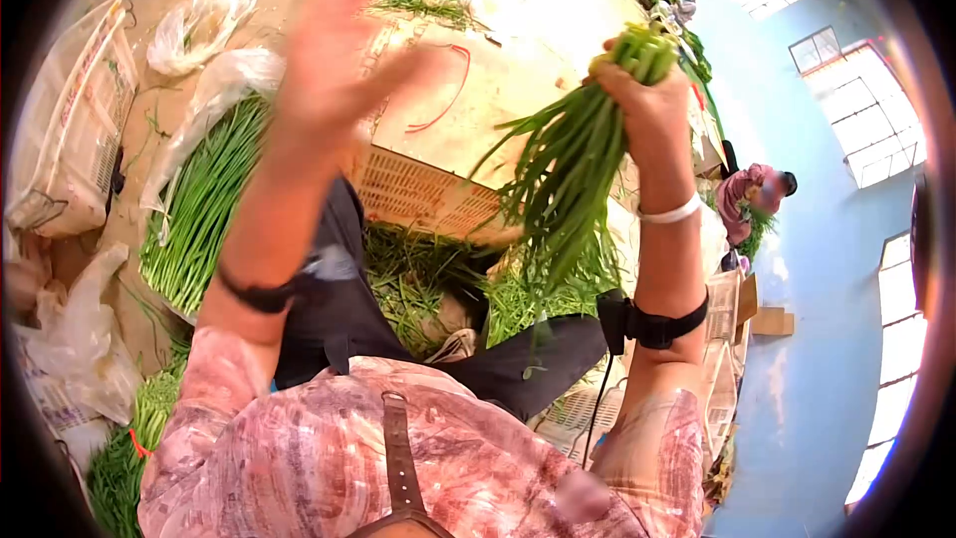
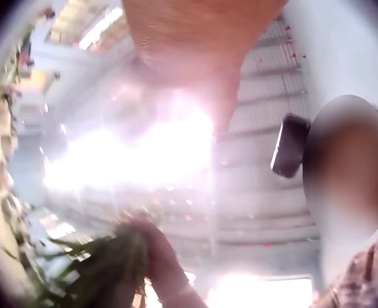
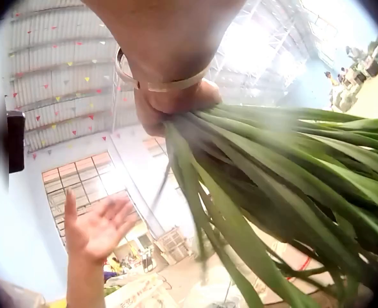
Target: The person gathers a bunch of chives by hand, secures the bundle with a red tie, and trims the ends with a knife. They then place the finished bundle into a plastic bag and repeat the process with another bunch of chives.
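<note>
Left of the cream perforated plastic crate [image 1: 423, 189], crinkly clear plastic [image 1: 234, 75] part-wraps long green stalks [image 1: 204, 209]. Right hand [image 1: 655, 100] is up, gripping a leafy green bunch [image 1: 570, 174]; left hand [image 3: 98, 232] raised, fingers spread.

left hand [image 1: 329, 65]: blurred, head | leaves [image 3: 298, 173]: cut off, right wrist

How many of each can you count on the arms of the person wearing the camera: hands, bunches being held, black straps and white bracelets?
Hands: 2 (left hand, right hand)
Held bunch of long green leaves: 1
Black straps: 2 (left strap, right strap)
White bracelet: 1
Total: 6
</note>
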Motion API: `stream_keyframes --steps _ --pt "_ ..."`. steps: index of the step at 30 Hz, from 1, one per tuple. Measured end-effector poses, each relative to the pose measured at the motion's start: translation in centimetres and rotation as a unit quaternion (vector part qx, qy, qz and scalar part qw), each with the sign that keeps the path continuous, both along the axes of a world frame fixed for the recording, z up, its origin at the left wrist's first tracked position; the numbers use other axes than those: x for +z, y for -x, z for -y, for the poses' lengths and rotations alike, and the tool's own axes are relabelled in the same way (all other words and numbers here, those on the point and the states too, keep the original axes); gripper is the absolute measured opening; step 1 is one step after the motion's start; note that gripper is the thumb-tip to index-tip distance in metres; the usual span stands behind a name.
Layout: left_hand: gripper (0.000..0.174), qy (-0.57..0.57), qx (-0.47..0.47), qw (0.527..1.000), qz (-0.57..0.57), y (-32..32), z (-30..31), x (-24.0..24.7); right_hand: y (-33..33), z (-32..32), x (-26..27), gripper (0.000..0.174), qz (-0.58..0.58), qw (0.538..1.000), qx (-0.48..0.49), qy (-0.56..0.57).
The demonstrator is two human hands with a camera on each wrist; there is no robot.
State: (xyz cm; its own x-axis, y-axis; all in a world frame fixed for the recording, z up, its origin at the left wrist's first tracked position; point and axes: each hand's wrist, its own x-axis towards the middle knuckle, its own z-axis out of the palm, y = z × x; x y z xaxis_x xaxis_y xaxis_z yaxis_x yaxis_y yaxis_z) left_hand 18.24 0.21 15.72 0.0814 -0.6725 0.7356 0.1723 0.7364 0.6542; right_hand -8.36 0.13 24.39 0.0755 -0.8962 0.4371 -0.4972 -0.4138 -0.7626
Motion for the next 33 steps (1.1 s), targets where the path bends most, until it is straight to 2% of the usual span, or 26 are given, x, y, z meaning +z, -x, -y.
stream_keyframes --steps 1,2,4,5,6,7,8,10,11,13,14,16,18,20,22,24,26,28,29,30,31,32,33 --pt "0.1 -0.013 -0.037 0.999 0.007 4.5 -0.2 2.2 -0.1 0.3 -0.2 0.026 0.012 1.0 0.009 0.02" --pt "0.113 0.013 0.009 0.99 0.142 7.4 0.8 2.9 -0.3 0.5 0.0 0.028 0.014 0.999 0.0 0.029" --pt "0.121 0.078 0.134 0.958 0.239 13.0 4.0 2.4 -0.4 0.7 0.2 0.015 0.11 0.994 -0.008 0.02" --pt "0.127 0.021 0.008 0.974 0.227 14.4 5.8 1.6 -0.1 0.9 0.5 0.015 0.109 0.994 -0.009 0.018" --pt "0.133 -0.038 -0.119 0.969 0.211 15.3 6.8 1.0 0.3 1.1 0.6 0.021 0.153 0.988 0.006 0.0" --pt "0.129 -0.094 -0.284 0.943 0.149 14.3 6.1 1.7 0.8 1.4 0.6 0.027 0.2 0.979 0.02 -0.017" --pt "0.11 -0.085 -0.452 0.875 0.153 14.5 7.7 -0.2 1.6 2.1 0.4 0.03 0.258 0.964 0.053 -0.035" --pt "0.107 -0.17 -0.654 0.733 0.081 14.3 6.5 -2.4 3.3 3.4 -0.4 0.032 0.362 0.924 0.089 -0.083" --pt "0.107 -0.177 -0.655 0.731 0.079 15.4 5.7 -4.5 4.2 4.0 -1.3 0.032 0.365 0.923 0.086 -0.088" --pt "0.111 -0.205 -0.796 0.559 -0.108 18.0 4.2 -9.5 6.1 5.6 -3.9 0.032 0.442 0.872 0.133 -0.164" --pt "0.117 -0.266 -0.809 0.509 -0.124 17.6 2.8 -10.8 7.2 6.2 -5.8 0.027 0.459 0.856 0.137 -0.193" --pt "0.112 -0.276 -0.802 0.501 -0.173 17.5 0.0 -14.1 8.3 6.0 -8.8 0.018 0.5 0.837 0.068 -0.21" --pt "0.114 -0.356 -0.805 0.418 -0.224 17.0 -4.0 -17.3 10.8 6.8 -12.5 0.016 0.523 0.821 0.067 -0.218" --pt "0.114 -0.456 -0.757 0.371 -0.285 14.9 -7.6 -15.9 11.9 6.8 -15.8 0.014 0.534 0.814 0.007 -0.228" --pt "0.113 -0.481 -0.728 0.408 -0.269 14.1 -8.4 -16.2 12.2 6.5 -18.4 0.011 0.553 0.797 0.004 -0.243" --pt "0.112 -0.497 -0.695 0.462 -0.236 13.0 -8.9 -16.0 12.0 6.3 -20.4 0.01 0.548 0.808 -0.03 -0.214" --pt "0.114 -0.515 -0.691 0.448 -0.236 12.2 -8.8 -15.6 11.8 6.4 -21.5 0.011 0.576 0.79 -0.04 -0.208" --pt "0.116 -0.525 -0.667 0.489 -0.202 11.3 -8.9 -14.6 12.2 6.6 -22.6 0.016 0.565 0.795 -0.018 -0.22" --pt "0.113 -0.537 -0.665 0.463 -0.235 11.3 -9.0 -15.8 12.5 6.6 -23.0 0.017 0.566 0.794 -0.011 -0.221" --pt "0.113 -0.54 -0.662 0.464 -0.235 11.4 -8.9 -16.6 12.4 6.5 -22.8 0.019 0.565 0.795 -0.001 -0.22" --pt "0.112 -0.563 -0.624 0.475 -0.263 11.6 -8.8 -17.1 12.3 6.5 -22.4 0.023 0.583 0.78 0.043 -0.225" --pt "0.111 -0.584 -0.584 0.484 -0.29 11.7 -8.7 -17.4 12.4 6.1 -22.0 0.022 0.588 0.778 0.036 -0.218" --pt "0.111 -0.585 -0.589 0.462 -0.312 11.9 -8.7 -17.2 12.4 5.8 -21.5 0.024 0.586 0.78 0.062 -0.21"
